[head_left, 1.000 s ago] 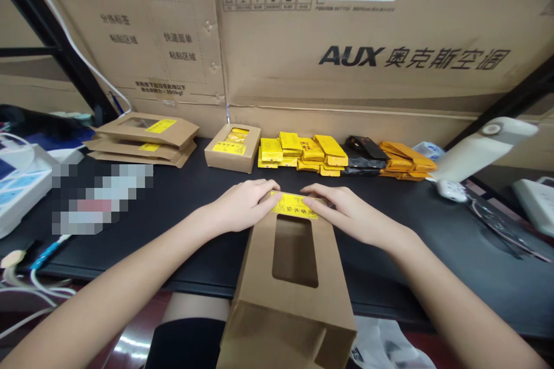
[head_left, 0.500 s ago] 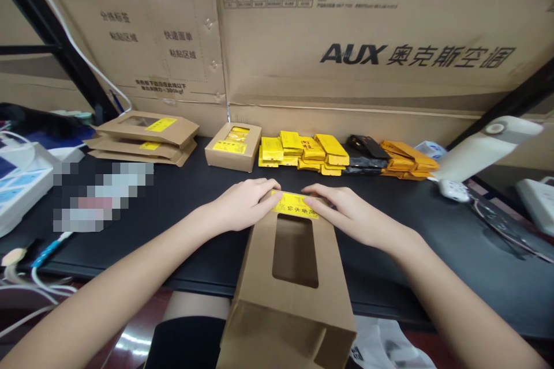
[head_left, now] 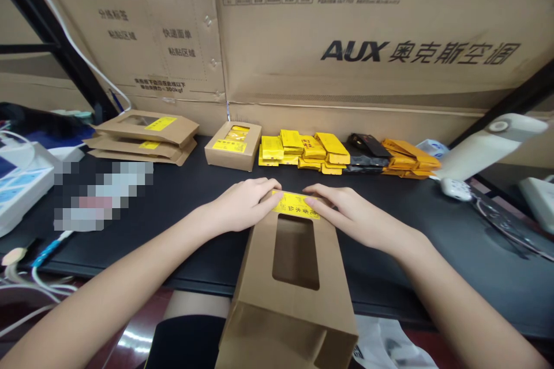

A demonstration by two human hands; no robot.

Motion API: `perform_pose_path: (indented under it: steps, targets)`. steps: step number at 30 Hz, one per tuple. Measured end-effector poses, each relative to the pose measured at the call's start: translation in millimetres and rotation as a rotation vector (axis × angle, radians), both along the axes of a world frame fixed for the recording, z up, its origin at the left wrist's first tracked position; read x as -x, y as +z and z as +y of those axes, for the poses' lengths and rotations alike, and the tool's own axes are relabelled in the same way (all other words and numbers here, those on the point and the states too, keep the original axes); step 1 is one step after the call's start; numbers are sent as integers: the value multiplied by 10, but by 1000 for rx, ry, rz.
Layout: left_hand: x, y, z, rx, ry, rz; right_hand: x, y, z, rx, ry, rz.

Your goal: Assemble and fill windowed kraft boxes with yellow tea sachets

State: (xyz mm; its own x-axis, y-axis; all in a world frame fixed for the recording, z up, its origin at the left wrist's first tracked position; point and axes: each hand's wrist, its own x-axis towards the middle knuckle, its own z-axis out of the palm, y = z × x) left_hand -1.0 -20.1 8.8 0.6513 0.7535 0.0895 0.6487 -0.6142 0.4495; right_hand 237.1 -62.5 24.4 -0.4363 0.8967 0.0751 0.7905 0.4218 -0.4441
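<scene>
A brown cardboard box [head_left: 259, 277] with a cut-out window points lengthwise toward me, its near end jutting past the table edge with flaps open. Its far end bears a yellow label [head_left: 294, 205] with black characters. At the far left corner, my left hand [head_left: 246, 206] holds the box, thumb on top and fingers curled over the end. My right hand [head_left: 346, 212] grips the far right corner in the same way, its thumb on the label. Fingertips of both hands are partly hidden behind the box. The window shows only a dark interior.
Flat brown boxes [head_left: 138, 135] lie stacked at the back left, beside a windowed box [head_left: 231, 150] holding yellow packets. Yellow packets [head_left: 303, 150], black packets [head_left: 367, 153] and orange packets [head_left: 409, 157] line the back. A white bottle [head_left: 489, 147], glasses [head_left: 506, 225] and cables [head_left: 38, 288] flank them.
</scene>
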Motion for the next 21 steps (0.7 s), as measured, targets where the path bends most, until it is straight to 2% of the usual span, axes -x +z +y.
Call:
perform_pose_path:
  steps: [21]
  targets:
    - [1,8,-10,-13,-4,6,-5,-4,17,17,6,-1]
